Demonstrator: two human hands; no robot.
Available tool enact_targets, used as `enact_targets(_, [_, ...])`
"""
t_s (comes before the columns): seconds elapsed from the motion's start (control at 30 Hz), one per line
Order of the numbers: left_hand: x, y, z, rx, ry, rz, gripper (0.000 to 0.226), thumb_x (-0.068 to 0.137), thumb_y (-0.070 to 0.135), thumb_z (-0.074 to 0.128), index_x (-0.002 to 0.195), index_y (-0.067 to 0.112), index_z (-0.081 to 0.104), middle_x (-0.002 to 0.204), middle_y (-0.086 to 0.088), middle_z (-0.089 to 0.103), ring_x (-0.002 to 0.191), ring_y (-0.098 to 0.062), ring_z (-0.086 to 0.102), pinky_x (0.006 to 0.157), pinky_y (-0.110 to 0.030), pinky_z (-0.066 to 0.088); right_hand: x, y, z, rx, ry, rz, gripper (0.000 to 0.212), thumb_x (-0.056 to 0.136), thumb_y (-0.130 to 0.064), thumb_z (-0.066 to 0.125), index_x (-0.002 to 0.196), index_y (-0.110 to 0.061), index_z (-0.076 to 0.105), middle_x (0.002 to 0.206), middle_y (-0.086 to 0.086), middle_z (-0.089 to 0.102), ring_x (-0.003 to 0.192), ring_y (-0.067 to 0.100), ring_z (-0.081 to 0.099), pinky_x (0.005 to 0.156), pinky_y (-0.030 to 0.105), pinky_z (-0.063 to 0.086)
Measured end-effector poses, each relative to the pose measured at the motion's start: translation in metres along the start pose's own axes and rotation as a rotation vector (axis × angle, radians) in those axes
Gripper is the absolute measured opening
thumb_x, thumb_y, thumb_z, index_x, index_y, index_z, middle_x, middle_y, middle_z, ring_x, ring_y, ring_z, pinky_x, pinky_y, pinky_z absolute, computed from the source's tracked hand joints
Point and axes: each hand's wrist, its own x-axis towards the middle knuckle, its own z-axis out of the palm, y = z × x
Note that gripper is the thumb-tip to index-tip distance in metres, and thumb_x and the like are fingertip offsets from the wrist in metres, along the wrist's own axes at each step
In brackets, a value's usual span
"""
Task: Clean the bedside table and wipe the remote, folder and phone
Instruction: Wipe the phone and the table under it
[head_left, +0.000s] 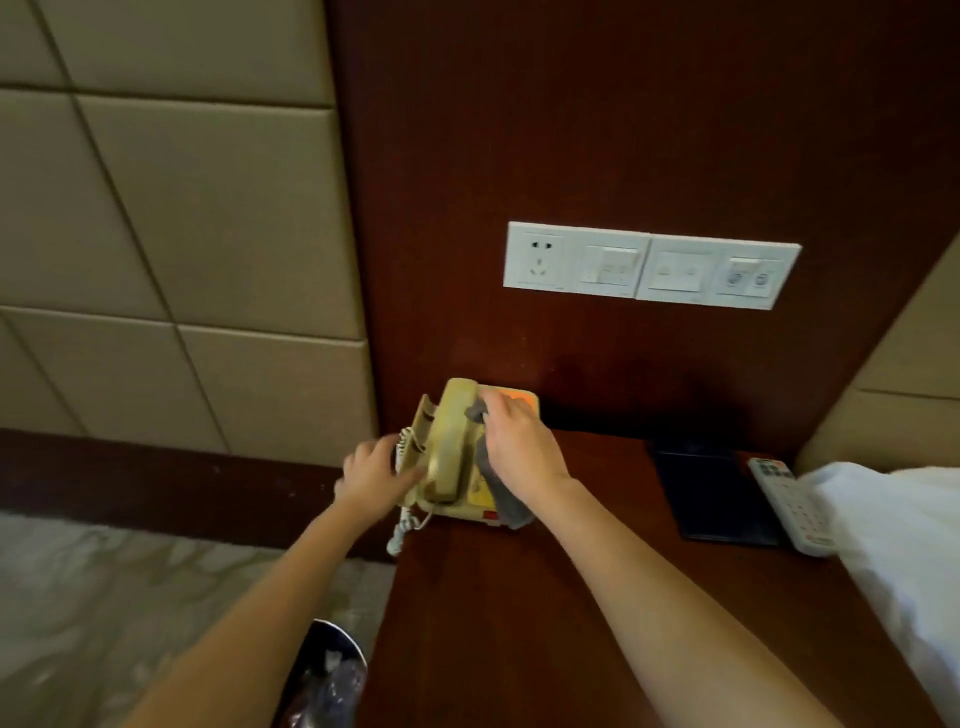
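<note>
A beige corded phone (451, 441) stands at the back left of the dark wooden bedside table (571, 597). My left hand (371, 475) holds the lower end of its handset, which is tilted up off the cradle. My right hand (511, 441) grips a grey cloth (498, 491) and presses it on the phone's keypad side. The cloth hangs down over the phone's front right corner. A dark folder (717, 493) lies flat at the table's right, with a white remote (792, 504) beside it at the right edge.
A white socket and switch panel (649, 265) is on the wooden wall above the table. White bedding (893, 545) overlaps the table's right edge. A bin with a plastic liner (327, 675) stands on the floor left of the table. The phone's coiled cord (402, 530) hangs off the left edge.
</note>
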Motion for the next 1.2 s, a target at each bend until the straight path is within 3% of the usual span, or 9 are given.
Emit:
enact_targets(0.17, [-0.011, -0.008, 0.009, -0.218, -0.224, -0.042, 0.112, 0.050, 0.075, 0.055, 0.146, 0.024, 0.029, 0.147, -0.012, 0.035, 0.136, -0.033, 0.029, 0.112, -0.043, 0.027, 0.003, -0.016, 0.045, 0.017, -0.242, -0.101, 0.045, 0.102, -0.021, 0.038, 0.145, -0.009, 0.034, 0.152, 0.007, 0.032, 0.142, 0.021, 0.027, 0.112, 0.032, 0.027])
enact_targets(0.3, [-0.014, -0.011, 0.014, -0.686, -0.310, -0.162, 0.134, 0.044, 0.055, 0.079, 0.151, 0.018, 0.008, 0.147, -0.012, 0.033, 0.132, -0.028, 0.038, 0.109, -0.045, 0.037, -0.008, 0.000, 0.063, -0.147, -0.295, -0.153, 0.049, 0.105, -0.029, 0.025, 0.153, -0.020, 0.017, 0.160, -0.002, 0.015, 0.148, 0.014, 0.004, 0.118, 0.030, 0.006])
enact_targets(0.4, [-0.012, -0.014, 0.020, -0.866, -0.415, -0.204, 0.122, 0.061, 0.031, 0.084, 0.151, 0.021, 0.001, 0.139, -0.011, 0.043, 0.125, -0.026, 0.046, 0.106, -0.041, 0.039, -0.013, 0.003, 0.068, -0.185, -0.305, -0.161, 0.051, 0.105, -0.033, 0.022, 0.153, -0.025, 0.011, 0.161, -0.005, 0.009, 0.148, 0.012, -0.002, 0.117, 0.030, -0.005])
enact_targets(0.47, [-0.009, -0.014, 0.023, -0.936, -0.450, -0.235, 0.116, 0.057, 0.035, 0.080, 0.149, 0.024, 0.010, 0.133, -0.008, 0.046, 0.122, -0.025, 0.045, 0.106, -0.046, 0.036, -0.010, 0.005, 0.072, -0.189, -0.322, -0.142, 0.052, 0.104, -0.036, 0.021, 0.153, -0.026, 0.008, 0.161, -0.006, 0.005, 0.147, 0.009, -0.006, 0.117, 0.031, -0.008])
enact_targets(0.57, [-0.004, -0.014, 0.023, -0.978, -0.423, -0.265, 0.082, 0.081, 0.033, 0.067, 0.148, 0.020, 0.021, 0.141, -0.008, 0.041, 0.130, -0.026, 0.037, 0.109, -0.048, 0.030, 0.004, 0.008, 0.077, -0.187, -0.319, -0.093, 0.054, 0.104, -0.038, 0.020, 0.154, -0.025, 0.006, 0.161, -0.005, 0.002, 0.147, 0.009, -0.007, 0.120, 0.036, -0.004])
enact_targets(0.73, [-0.001, -0.018, 0.021, -0.965, -0.443, -0.164, 0.103, 0.054, 0.054, 0.077, 0.142, 0.022, 0.033, 0.132, 0.000, 0.052, 0.122, -0.019, 0.048, 0.106, -0.048, 0.035, 0.045, 0.014, 0.083, -0.182, -0.295, -0.017, 0.053, 0.104, -0.034, 0.017, 0.154, -0.017, 0.008, 0.161, 0.002, 0.004, 0.148, 0.015, -0.001, 0.121, 0.039, 0.005])
enact_targets(0.87, [0.005, -0.024, 0.026, -1.008, -0.472, -0.144, 0.086, 0.062, 0.050, 0.081, 0.134, 0.021, 0.043, 0.126, 0.002, 0.059, 0.118, -0.017, 0.052, 0.106, -0.047, 0.038, 0.085, 0.023, 0.083, -0.140, -0.359, 0.087, 0.053, 0.104, -0.032, 0.016, 0.153, -0.012, 0.008, 0.161, 0.006, 0.004, 0.148, 0.019, 0.002, 0.121, 0.039, 0.007])
enact_targets(1.03, [0.004, -0.019, 0.024, -0.980, -0.472, -0.091, 0.031, 0.087, 0.031, 0.064, 0.113, 0.024, 0.048, 0.100, 0.012, 0.059, 0.090, -0.001, 0.055, 0.076, -0.020, 0.043, 0.117, 0.026, 0.084, -0.098, -0.384, 0.184, 0.053, 0.104, -0.029, 0.018, 0.152, -0.007, 0.011, 0.160, 0.010, 0.010, 0.147, 0.023, 0.009, 0.120, 0.039, 0.011])
enact_targets(1.2, [-0.002, -0.015, 0.022, -0.965, -0.411, -0.059, 0.020, 0.091, 0.026, 0.059, 0.107, 0.023, 0.048, 0.092, 0.013, 0.059, 0.080, 0.006, 0.053, 0.060, -0.009, 0.039, 0.075, 0.018, 0.080, -0.109, -0.357, 0.092, 0.055, 0.105, -0.035, 0.016, 0.154, -0.012, 0.005, 0.161, 0.006, 0.001, 0.148, 0.019, -0.001, 0.119, 0.033, 0.002])
